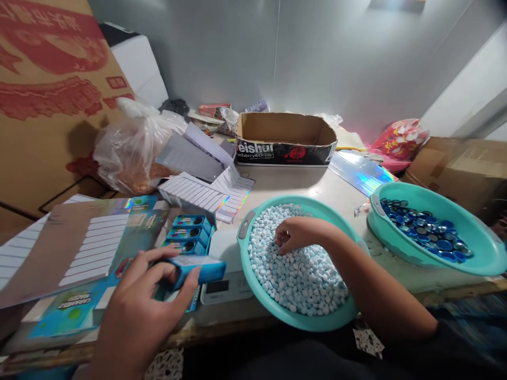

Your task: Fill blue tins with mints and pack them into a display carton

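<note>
Left hand (138, 298): fingers closed on the sides of a small blue rectangular cardboard box (213, 271), held tilted above the front edge of the pale surface (273, 182), toward its left part.

Right hand (295, 234): reaching into a round teal plastic basin (301, 323) near the middle of the front edge, fingers curled among small rounded white and pale-blue pieces (304, 287); cannot tell whether any piece is gripped.

Just left of basin: white digital scale (233, 292), at the front edge. Beyond the held box: row of small blue printed boxes (189, 232). Toward the front left corner: flat printed card sheets (95, 248).

Front right: second teal basin (382, 232) containing round blue-and-silver pieces (441, 237). Toward the back edge, near centre: open black-sided cardboard carton (281, 154).
</note>
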`<state>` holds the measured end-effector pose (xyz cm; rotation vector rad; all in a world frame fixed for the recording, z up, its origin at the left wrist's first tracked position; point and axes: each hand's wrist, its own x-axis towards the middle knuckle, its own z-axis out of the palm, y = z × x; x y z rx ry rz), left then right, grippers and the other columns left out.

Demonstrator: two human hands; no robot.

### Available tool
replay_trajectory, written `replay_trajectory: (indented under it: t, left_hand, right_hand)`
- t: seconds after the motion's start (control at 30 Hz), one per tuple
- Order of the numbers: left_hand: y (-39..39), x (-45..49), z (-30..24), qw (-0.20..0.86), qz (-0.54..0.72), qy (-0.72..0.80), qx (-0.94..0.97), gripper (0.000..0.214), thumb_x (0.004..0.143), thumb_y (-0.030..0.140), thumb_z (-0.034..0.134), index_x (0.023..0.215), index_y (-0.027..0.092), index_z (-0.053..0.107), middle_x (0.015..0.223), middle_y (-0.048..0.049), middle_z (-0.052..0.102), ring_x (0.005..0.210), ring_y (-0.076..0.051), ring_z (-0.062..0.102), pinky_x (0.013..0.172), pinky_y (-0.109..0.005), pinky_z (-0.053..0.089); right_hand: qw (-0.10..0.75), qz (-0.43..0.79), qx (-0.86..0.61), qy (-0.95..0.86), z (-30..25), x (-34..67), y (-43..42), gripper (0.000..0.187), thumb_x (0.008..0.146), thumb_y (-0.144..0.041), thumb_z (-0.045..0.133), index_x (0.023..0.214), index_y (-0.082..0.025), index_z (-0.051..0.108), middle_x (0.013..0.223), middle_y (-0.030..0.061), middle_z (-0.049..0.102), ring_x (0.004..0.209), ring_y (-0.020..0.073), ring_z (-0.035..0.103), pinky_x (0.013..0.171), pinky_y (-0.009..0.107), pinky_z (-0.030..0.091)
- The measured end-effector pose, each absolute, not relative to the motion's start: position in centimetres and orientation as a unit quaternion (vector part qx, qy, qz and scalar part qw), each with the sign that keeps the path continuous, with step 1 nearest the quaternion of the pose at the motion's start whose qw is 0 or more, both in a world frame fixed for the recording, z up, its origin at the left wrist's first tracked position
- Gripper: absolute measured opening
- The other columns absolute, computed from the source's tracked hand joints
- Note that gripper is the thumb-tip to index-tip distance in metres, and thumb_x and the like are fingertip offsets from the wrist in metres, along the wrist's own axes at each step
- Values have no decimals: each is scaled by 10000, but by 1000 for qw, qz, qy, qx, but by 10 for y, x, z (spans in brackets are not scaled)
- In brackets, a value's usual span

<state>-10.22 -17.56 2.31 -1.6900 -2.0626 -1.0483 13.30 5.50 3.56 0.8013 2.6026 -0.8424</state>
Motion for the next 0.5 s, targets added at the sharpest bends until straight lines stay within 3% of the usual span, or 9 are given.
replay_trajectory:
  t: [0.17, 0.33, 0.5]
  left_hand:
    - [-189, -105, 13, 182, -410, -771, -452, 232, 849, 390, 672, 725, 241, 544, 998, -54, 644, 937, -281, 650, 921, -483, 510]
    - [-161, -127, -8, 270, -283, -719, -574, 220, 857, 335, 683, 751, 212, 534, 968, -107, 664, 954, -303, 662, 925, -496, 474]
    - [-149, -137, -37, 276, -224, -691, -630, 185, 862, 299, 677, 764, 199, 555, 972, -129, 686, 937, -293, 662, 912, -481, 459]
  right_hand:
    - [146, -286, 276, 906, 37, 132, 53, 146, 745, -312, 789, 854, -221, 757, 823, 4, 700, 692, 144, 579, 582, 255, 363]
    - [146, -279, 278, 907, 36, 132, 55, 164, 743, -325, 781, 870, -225, 755, 828, 4, 707, 714, 158, 598, 593, 258, 375]
    - [152, -267, 278, 910, 37, 132, 50, 206, 747, -358, 783, 914, -239, 761, 865, 1, 729, 713, 155, 614, 561, 246, 356]
